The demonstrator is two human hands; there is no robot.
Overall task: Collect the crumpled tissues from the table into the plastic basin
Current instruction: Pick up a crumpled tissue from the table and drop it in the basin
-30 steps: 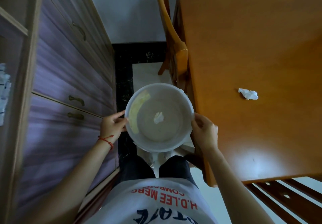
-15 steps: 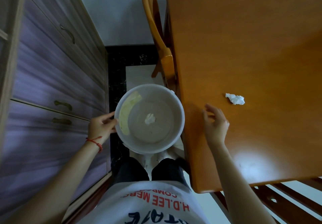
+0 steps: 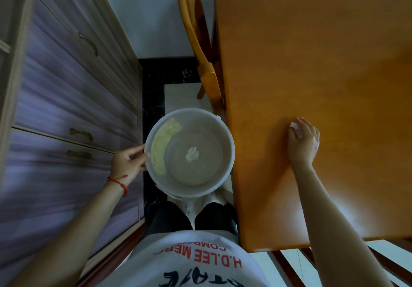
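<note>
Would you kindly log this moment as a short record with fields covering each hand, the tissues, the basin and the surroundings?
left hand: grips the rim of the plastic basin, held off the table beside its edge
right hand: fingers curled round a crumpled tissue on the table
basin contents: one tissue in basin, a yellowish label on the inner wall
surroundings: wooden chair at the table's far side, purple drawers to the left

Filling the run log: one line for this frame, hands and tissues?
left hand holds basin rim | right hand grips tissue on table | one tissue in basin
</note>
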